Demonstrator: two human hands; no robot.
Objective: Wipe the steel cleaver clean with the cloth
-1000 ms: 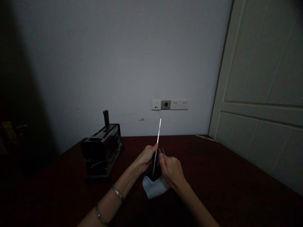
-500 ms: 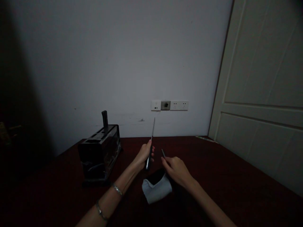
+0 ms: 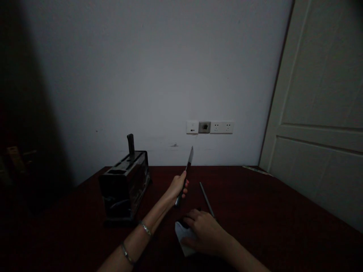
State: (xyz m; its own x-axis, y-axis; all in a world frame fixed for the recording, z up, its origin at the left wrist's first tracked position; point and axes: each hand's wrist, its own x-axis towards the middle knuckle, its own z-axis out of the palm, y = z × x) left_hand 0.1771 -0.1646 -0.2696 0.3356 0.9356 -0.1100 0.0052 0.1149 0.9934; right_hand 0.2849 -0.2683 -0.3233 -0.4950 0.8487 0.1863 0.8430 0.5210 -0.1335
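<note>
My left hand (image 3: 177, 186) is closed round the dark handle of a knife (image 3: 189, 159), whose blade points up and away toward the wall. My right hand (image 3: 202, 232) lies low on the dark red table (image 3: 269, 211), its fingers curled over a white cloth (image 3: 183, 236) with something dark on it. A thin dark rod (image 3: 206, 199) sticks up and away from under that hand; whether the hand grips it is unclear. Two bracelets sit on my left wrist.
A dark knife block (image 3: 124, 183) stands at the left of the table with one handle (image 3: 131, 143) sticking out of a slot. A strip of wall sockets (image 3: 210, 127) sits above the table's far edge. A pale door (image 3: 323, 113) fills the right side.
My hands have parted. The left hand has carried the knife slightly left and tilted its blade. The right hand has dropped onto the white cloth, and the rod now lies lower.
</note>
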